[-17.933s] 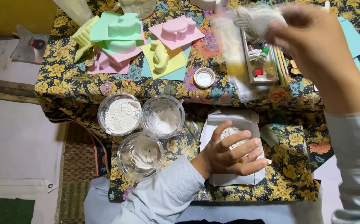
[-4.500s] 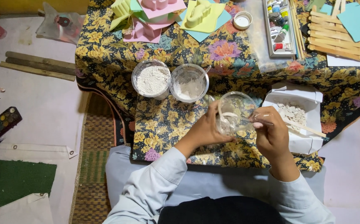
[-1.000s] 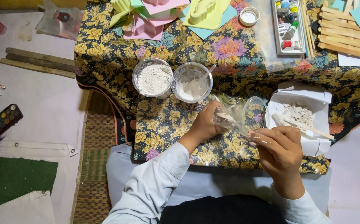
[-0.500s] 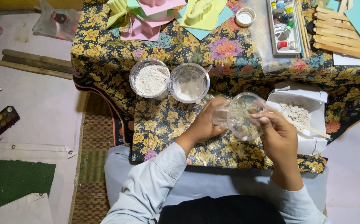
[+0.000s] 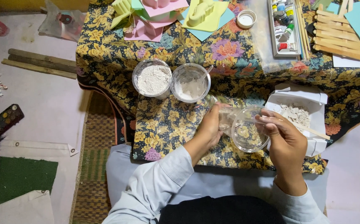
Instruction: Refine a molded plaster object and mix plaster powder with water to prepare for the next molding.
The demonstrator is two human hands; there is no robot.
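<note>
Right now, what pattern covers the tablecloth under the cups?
Head view: the tablecloth is black with yellow, pink and purple flowers.

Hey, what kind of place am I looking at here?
Probably a home craft corner set up on the floor. A low table under a floral cloth holds a tray of paint bottles, wooden sticks and coloured moulds, with a watercolour palette lying on the floor.

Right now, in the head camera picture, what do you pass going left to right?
Long black paint palette → clear round cup of white powder → left hand → tilted clear plastic cup → right hand → open white cardboard box of pale chunks.
</note>
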